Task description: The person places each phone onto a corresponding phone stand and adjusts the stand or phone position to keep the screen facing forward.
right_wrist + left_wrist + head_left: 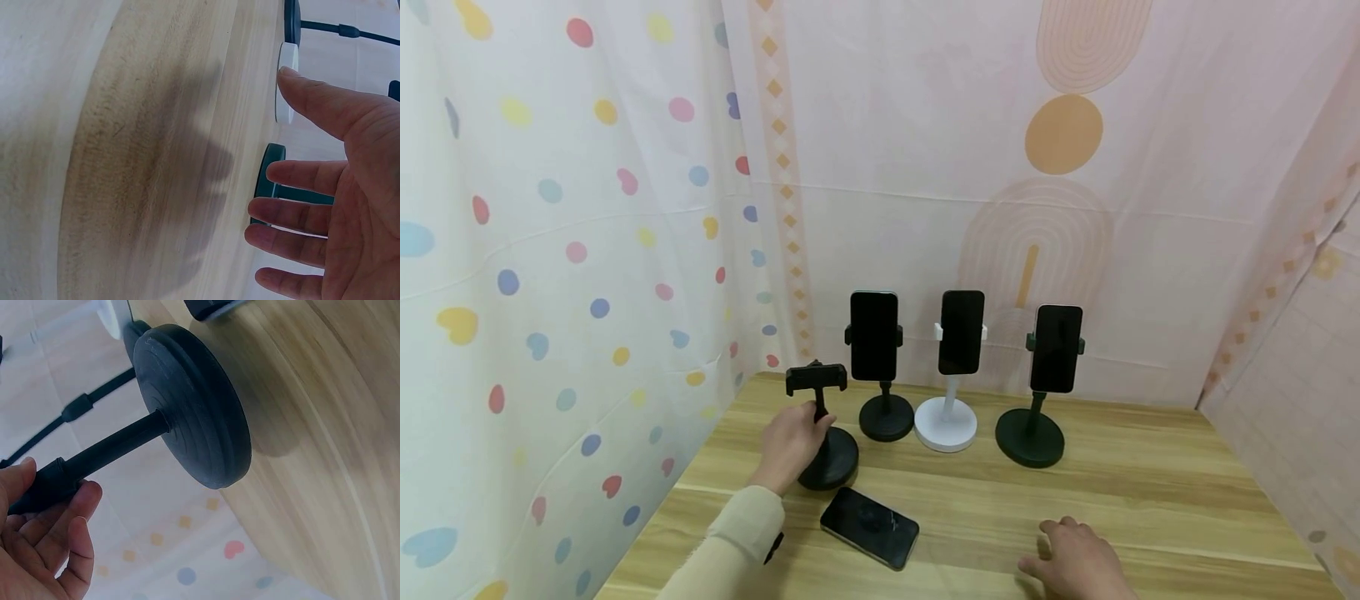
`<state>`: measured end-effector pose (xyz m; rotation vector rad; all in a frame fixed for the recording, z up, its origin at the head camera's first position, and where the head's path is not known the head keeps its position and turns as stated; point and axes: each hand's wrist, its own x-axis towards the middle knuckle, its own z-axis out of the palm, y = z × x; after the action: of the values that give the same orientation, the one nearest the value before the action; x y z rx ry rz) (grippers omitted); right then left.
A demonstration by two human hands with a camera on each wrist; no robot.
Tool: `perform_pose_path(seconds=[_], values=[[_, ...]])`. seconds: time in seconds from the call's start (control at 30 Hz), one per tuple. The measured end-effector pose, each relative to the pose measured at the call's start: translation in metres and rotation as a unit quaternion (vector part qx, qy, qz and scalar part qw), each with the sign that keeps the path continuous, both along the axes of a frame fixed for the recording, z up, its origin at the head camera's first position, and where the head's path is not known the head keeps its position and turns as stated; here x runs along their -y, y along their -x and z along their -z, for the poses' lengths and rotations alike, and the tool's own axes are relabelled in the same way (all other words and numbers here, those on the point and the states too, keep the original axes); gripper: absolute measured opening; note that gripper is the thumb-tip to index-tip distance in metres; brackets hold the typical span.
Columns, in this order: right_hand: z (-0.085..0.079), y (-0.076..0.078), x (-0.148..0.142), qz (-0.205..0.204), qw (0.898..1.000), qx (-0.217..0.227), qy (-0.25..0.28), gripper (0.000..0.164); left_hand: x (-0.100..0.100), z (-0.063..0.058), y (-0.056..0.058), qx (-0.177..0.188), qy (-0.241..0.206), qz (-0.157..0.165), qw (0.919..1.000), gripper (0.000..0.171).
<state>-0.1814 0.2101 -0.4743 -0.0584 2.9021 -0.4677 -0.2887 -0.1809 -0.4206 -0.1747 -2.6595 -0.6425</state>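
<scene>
My left hand (792, 442) grips the stem of a black phone stand (831, 462) at the left of the table. In the left wrist view, thumb and fingers close round the collar of its stem (115, 447), and the round base (194, 412) is close over the wood, its shadow beside it. The stand's clamp (816, 377) holds no phone. A black smartphone (871, 527) lies flat, screen up, in front of this stand. My right hand (1075, 560) hovers over the front right of the table; its fingers (290, 212) are spread and hold nothing.
At the back stand three more phone stands with dark-screened phones upright in their clamps: a black one (887, 418), a white one (946, 425) and a dark green one (1030, 437). Patterned curtains (887, 167) hang behind and beside the wooden table (1150, 483).
</scene>
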Motion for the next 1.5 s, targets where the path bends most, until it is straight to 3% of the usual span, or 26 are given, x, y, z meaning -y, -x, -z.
perform_pose_path(seconds=[0.43, 0.6, 0.87, 1.3, 1.5], values=[[0.002, 0.001, -0.002, 0.005, 1.000, 0.011, 0.007, 0.070, -0.035, 0.003, -0.004, -0.009, 0.024, 0.041, 0.9988, 0.035], [0.004, 0.002, -0.003, 0.005, 1.000, 0.014, 0.009, 0.071, -0.052, 0.002, -0.005, 0.003, 0.033, 0.051, 0.9982, 0.037], [0.008, 0.003, -0.003, 0.002, 1.000, 0.018, 0.018, 0.071, -0.084, 0.002, -0.004, -0.002, 0.034, 0.096, 0.9948, 0.031], [0.004, 0.000, -0.003, 0.001, 1.000, 0.017, 0.019, 0.068, -0.137, 0.008, 0.003, 0.064, 0.037, 0.114, 0.9908, 0.033], [0.005, 0.002, -0.003, 0.005, 1.000, 0.026, 0.017, 0.067, -0.153, 0.017, 0.004, 0.061, 0.038, 0.121, 0.9900, 0.032]])
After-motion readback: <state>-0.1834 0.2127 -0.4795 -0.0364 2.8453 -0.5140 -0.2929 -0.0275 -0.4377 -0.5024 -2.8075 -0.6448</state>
